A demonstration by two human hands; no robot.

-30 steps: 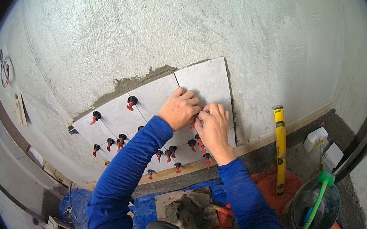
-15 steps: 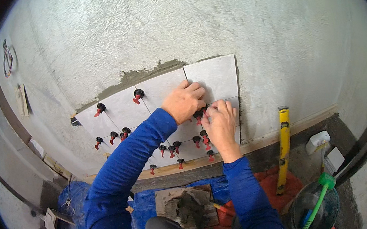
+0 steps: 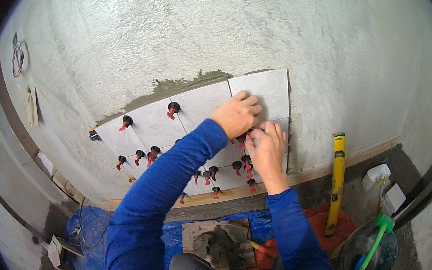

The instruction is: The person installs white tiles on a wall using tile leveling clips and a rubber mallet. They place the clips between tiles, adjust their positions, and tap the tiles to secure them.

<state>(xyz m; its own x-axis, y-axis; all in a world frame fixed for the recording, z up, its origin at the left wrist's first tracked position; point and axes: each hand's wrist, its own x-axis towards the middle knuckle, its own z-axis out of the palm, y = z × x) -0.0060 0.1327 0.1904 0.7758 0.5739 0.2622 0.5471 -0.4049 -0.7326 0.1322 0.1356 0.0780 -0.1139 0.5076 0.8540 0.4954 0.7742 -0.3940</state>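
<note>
Tiles [image 3: 262, 95] line the wall [image 3: 204, 35] near its lower edge, untiled above; right hand [image 3: 268, 150] pinches a red clip [image 3: 249, 133]; left hand [image 3: 236, 115]: grip unclear.

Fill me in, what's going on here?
A person has both bare hands at a patch of wall tiles. The left hand covers the upper-right tile's lower-left corner. The right hand has its fingers at the joint just below, by a red-and-black clip; its exact grip is hidden. More clips sit along other joints. A yellow level stands to the right; a board with mortar lies below.
</note>
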